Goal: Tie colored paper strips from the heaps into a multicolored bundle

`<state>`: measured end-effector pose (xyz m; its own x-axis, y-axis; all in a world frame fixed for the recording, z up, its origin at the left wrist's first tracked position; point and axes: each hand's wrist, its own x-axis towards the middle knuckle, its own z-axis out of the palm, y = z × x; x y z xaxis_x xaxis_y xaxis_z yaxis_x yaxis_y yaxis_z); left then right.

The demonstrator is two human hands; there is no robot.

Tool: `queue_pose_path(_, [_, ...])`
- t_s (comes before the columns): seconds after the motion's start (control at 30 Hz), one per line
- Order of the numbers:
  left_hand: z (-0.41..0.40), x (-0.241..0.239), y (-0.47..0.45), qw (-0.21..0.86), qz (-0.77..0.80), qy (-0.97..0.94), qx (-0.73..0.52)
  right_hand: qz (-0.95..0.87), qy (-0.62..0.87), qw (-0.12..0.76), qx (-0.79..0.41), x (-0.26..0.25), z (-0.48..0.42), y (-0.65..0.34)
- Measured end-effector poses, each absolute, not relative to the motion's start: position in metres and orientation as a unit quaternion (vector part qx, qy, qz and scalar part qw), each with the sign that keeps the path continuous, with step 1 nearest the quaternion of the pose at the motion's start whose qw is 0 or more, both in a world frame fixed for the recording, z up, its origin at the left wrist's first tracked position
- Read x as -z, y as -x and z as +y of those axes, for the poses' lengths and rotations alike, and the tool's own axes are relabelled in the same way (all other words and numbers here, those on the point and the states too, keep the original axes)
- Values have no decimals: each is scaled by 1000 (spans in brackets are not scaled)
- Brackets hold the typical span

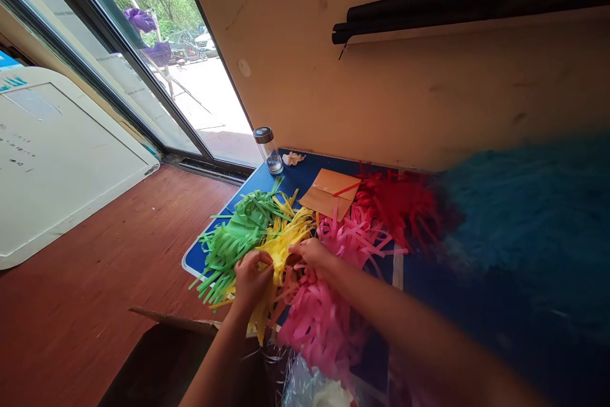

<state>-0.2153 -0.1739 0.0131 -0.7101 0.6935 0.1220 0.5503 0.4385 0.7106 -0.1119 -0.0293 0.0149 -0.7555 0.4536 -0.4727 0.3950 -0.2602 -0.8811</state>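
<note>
Over the table (298, 180), left hand (251, 277) and right hand (312, 256) pinched yellow streamers (280, 246), apparently arranging them; the next move likely needed gentleness.

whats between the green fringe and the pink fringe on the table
Mostly the yellow fringe, between the green fringe and pink fringe, seen in the head view.

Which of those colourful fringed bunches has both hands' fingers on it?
The yellow bunch, between the green bunch and pink bunch: left hand and right hand meet there.
</note>
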Motion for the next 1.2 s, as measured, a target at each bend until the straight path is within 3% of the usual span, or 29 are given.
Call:
queue_pose_path(0.2, [-174, -27, 203, 130, 838, -347, -402, -485, 374, 50, -789, -10, -30, 108])
queue_pose_path(0.4, [-157, -26, 196, 250, 772, -288, -508, -434, 360, 46, -825, -12, -37, 105])
queue_pose_path(0.6, [-180, -33, 183, 288, 706, -239, -601, -416, 377, 54, -826, -6, -40, 107])
queue_pose_path(0.67, [-198, -40, 184, 343, 702, -240, -576, -409, 379, 57, -828, -4, -41, 107])
queue_pose_path(0.77, [-218, -53, 189, 421, 745, -327, -402, -401, 371, 55, -836, -4, -40, 105])
queue_pose_path(0.8, [-220, -58, 189, 386, 779, -367, -330, -399, 369, 55, -838, -4, -40, 104])
queue_pose_path(0.87, [-215, -65, 186, 200, 860, -415, -220, -397, 366, 53, -840, -5, -39, 103])
queue_pose_path(0.93, [-200, -67, 180, 11, 895, -416, -160, -396, 362, 51, -842, -7, -39, 103])
queue_pose_path(0.97, [-191, -65, 176, -32, 898, -415, -144, -396, 360, 51, -843, -8, -39, 103])
queue_pose_path(1.2, [-152, -38, 175, 12, 898, -424, -120, -396, 360, 51, -843, -8, -40, 103])
